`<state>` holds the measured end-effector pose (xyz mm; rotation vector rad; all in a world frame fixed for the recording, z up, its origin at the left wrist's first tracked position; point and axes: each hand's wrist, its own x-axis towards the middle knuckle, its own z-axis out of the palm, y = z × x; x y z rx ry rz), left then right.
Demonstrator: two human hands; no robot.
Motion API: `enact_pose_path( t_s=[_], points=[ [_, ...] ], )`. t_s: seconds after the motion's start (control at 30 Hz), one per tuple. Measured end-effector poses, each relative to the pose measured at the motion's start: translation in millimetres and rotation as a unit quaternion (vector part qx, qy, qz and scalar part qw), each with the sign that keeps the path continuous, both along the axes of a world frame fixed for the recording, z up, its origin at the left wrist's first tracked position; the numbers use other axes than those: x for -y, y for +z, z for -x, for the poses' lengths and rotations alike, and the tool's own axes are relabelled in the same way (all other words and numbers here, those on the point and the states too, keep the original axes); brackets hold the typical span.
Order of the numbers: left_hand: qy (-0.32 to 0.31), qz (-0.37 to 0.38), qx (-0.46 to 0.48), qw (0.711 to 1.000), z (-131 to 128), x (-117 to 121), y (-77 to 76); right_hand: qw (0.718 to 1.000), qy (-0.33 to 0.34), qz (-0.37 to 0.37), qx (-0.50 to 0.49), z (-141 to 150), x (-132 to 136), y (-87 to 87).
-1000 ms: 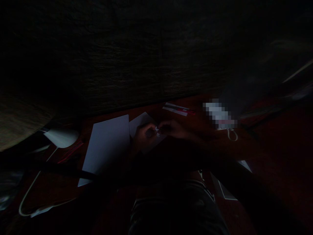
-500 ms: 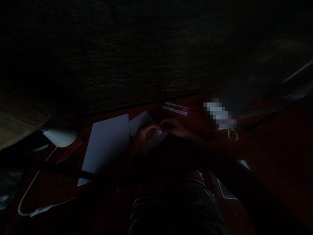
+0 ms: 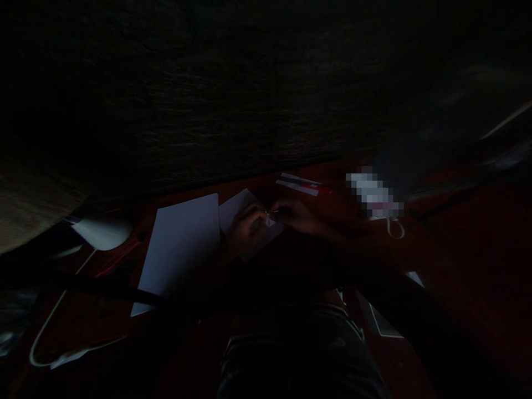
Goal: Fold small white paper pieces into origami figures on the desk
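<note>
The scene is very dark. My left hand (image 3: 246, 226) and my right hand (image 3: 296, 215) meet over a small sheet of white paper (image 3: 238, 206) lying on a dark red table (image 3: 457, 249). Between the fingertips of both hands sits a tiny pale piece (image 3: 269, 220), too small and dim to name. Both hands have their fingers curled and pinched on it. A larger white sheet (image 3: 183, 244) lies just left of my left hand.
A white and red strip-like object (image 3: 303, 185) lies beyond my hands. A white rounded object (image 3: 103, 231) and a looping white cable (image 3: 54, 327) are at the left. More pale paper (image 3: 382, 324) lies near right. A blurred-out white item (image 3: 374, 194) sits far right.
My hands have shifted only slightly while working the tiny piece between the fingertips. Nothing else has moved.
</note>
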<state>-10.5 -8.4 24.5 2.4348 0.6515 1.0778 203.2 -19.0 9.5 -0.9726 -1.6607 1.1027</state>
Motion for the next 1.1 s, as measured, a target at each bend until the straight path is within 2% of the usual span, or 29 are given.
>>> enact_pose_path(
  t_s=[0.13,0.27,0.33,0.6,1.0,1.1],
  points=[
    [0.028,0.026,0.031,0.999,-0.8,-1.2,-6.6,0.999,0.014,0.021,-0.022,0.6,0.5,0.2],
    [0.1,0.07,0.074,0.99,-1.2,-0.1,-12.8,0.997,0.033,0.053,-0.046,0.4,1.7,2.1],
    [0.114,0.074,0.073,0.988,-0.6,1.0,-13.2,0.994,0.038,0.071,-0.071,0.8,2.1,2.1],
    [0.109,0.016,0.035,0.993,-0.5,3.9,-4.3,0.979,0.051,0.122,-0.155,4.8,2.4,-2.9],
    [0.125,-0.067,-0.023,0.99,-1.1,5.9,-3.5,0.983,0.049,0.109,-0.136,3.0,3.8,-0.4],
    [0.124,-0.068,-0.034,0.989,-1.3,6.2,-2.3,0.982,0.052,0.113,-0.141,2.2,3.7,-0.7]
  ],
)
